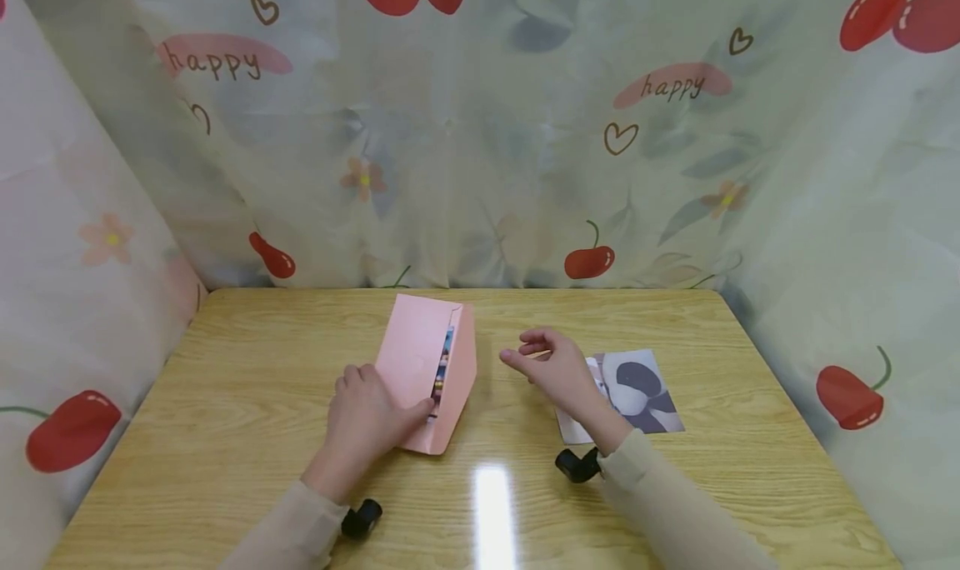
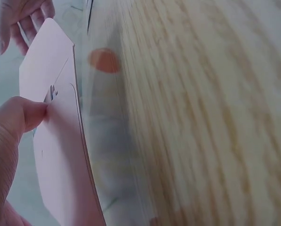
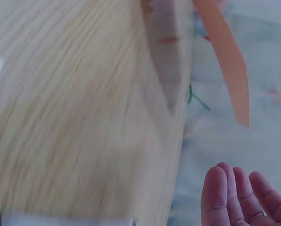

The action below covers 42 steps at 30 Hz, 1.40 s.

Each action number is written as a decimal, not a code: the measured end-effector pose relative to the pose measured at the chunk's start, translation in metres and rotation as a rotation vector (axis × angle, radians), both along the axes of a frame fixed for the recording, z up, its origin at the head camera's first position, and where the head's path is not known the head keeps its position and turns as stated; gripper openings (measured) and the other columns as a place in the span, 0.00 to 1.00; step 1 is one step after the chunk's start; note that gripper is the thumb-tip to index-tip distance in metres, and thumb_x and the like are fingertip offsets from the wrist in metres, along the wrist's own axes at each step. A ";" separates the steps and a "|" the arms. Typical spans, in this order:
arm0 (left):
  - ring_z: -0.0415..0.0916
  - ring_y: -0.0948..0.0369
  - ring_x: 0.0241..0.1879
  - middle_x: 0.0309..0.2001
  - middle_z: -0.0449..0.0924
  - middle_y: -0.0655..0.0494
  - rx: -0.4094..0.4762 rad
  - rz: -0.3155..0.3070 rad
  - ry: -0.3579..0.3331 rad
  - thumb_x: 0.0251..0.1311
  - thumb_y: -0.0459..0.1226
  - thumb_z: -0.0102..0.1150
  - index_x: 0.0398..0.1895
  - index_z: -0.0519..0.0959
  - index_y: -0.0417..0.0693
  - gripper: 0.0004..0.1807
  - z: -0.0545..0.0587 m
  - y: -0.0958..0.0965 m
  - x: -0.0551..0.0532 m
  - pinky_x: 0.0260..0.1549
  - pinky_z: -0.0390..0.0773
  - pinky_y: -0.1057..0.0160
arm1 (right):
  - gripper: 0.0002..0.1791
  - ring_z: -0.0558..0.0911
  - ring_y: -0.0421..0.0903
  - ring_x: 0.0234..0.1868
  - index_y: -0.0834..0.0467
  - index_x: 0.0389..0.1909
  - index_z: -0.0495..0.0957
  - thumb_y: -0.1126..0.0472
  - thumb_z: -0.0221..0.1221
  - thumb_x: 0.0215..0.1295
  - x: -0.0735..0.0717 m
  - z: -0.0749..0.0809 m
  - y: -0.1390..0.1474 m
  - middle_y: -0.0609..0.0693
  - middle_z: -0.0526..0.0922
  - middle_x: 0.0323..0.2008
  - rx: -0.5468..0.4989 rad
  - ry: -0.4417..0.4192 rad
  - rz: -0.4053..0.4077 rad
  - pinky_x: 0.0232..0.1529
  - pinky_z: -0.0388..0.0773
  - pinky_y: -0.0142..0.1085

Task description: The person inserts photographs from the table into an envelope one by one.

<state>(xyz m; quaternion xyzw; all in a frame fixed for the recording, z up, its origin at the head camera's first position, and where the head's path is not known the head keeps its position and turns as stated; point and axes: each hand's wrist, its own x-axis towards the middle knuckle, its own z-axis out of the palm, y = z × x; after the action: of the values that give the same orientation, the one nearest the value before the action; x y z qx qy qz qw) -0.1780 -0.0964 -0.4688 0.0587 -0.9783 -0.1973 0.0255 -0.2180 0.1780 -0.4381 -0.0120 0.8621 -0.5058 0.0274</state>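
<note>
A pink envelope (image 1: 414, 337) with its flap (image 1: 461, 370) raised is in my left hand (image 1: 367, 412), left of the middle of the table. The left thumb lies at the envelope's mouth, where a strip of a colourful printed card (image 1: 442, 366) shows; the rest of that card is hidden inside. In the left wrist view the thumb (image 2: 34, 113) presses on the envelope (image 2: 62, 155). My right hand (image 1: 558, 374) holds nothing, its fingers loosely bent, apart from the flap. Beneath and beside it lies a picture card (image 1: 645, 391) with a grey and white cartoon figure, partly covered by the hand.
The wooden table (image 1: 247, 387) carries a bright light reflection near its front. A patterned curtain (image 1: 480, 178) with cherries and hearts closes off the back and both sides. A dark wrist camera (image 1: 577, 466) sits on the right wrist, another (image 1: 362, 520) on the left.
</note>
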 end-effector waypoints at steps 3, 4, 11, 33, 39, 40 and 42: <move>0.66 0.47 0.39 0.39 0.65 0.39 -0.008 -0.014 0.002 0.34 0.73 0.62 0.46 0.67 0.27 0.57 -0.001 0.001 0.000 0.34 0.71 0.49 | 0.35 0.79 0.46 0.43 0.49 0.53 0.75 0.33 0.67 0.48 0.001 0.001 0.017 0.47 0.79 0.45 0.031 0.000 -0.005 0.40 0.78 0.41; 0.66 0.47 0.39 0.39 0.65 0.39 -0.008 -0.019 0.008 0.34 0.73 0.62 0.46 0.67 0.27 0.57 -0.001 0.001 0.000 0.34 0.71 0.50 | 0.35 0.79 0.46 0.44 0.49 0.53 0.75 0.32 0.67 0.48 0.001 0.002 0.022 0.47 0.79 0.45 0.038 -0.001 -0.007 0.41 0.78 0.41; 0.65 0.47 0.38 0.38 0.65 0.39 -0.006 -0.046 0.044 0.34 0.70 0.65 0.46 0.68 0.27 0.54 -0.001 0.002 0.000 0.35 0.70 0.51 | 0.40 0.79 0.49 0.47 0.51 0.57 0.73 0.31 0.65 0.49 0.003 -0.001 0.058 0.50 0.78 0.49 0.077 -0.009 -0.023 0.41 0.78 0.42; 0.63 0.44 0.45 0.46 0.65 0.35 0.061 -0.069 0.120 0.33 0.64 0.68 0.52 0.66 0.29 0.53 -0.008 0.004 -0.001 0.42 0.67 0.47 | 0.50 0.73 0.57 0.58 0.62 0.69 0.59 0.37 0.66 0.54 0.012 -0.026 0.143 0.61 0.71 0.58 0.165 -0.086 -0.166 0.56 0.71 0.51; 0.63 0.44 0.45 0.46 0.65 0.35 0.067 -0.076 0.122 0.34 0.64 0.69 0.52 0.66 0.29 0.53 -0.007 0.004 0.001 0.42 0.66 0.46 | 0.54 0.68 0.60 0.60 0.63 0.72 0.52 0.39 0.67 0.54 0.011 -0.028 0.151 0.64 0.66 0.61 0.158 -0.093 -0.199 0.58 0.67 0.54; 0.63 0.44 0.45 0.46 0.65 0.35 0.068 -0.078 0.121 0.34 0.64 0.69 0.52 0.66 0.29 0.53 -0.007 0.004 0.001 0.42 0.66 0.46 | 0.55 0.67 0.60 0.61 0.64 0.72 0.51 0.39 0.67 0.54 0.011 -0.028 0.152 0.64 0.65 0.61 0.160 -0.097 -0.203 0.58 0.67 0.54; 0.63 0.44 0.45 0.46 0.65 0.35 0.069 -0.079 0.122 0.33 0.64 0.69 0.51 0.66 0.29 0.53 -0.007 0.004 0.002 0.42 0.66 0.47 | 0.55 0.66 0.61 0.63 0.64 0.72 0.50 0.40 0.67 0.54 0.011 -0.029 0.154 0.65 0.64 0.63 0.163 -0.107 -0.211 0.59 0.66 0.55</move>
<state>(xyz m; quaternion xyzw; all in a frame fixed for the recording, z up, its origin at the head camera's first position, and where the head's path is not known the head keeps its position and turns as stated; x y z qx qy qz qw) -0.1759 -0.0926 -0.4757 0.0087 -0.9690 -0.2351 0.0753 -0.2069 0.3321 -0.4670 0.1081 0.8942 -0.4339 0.0208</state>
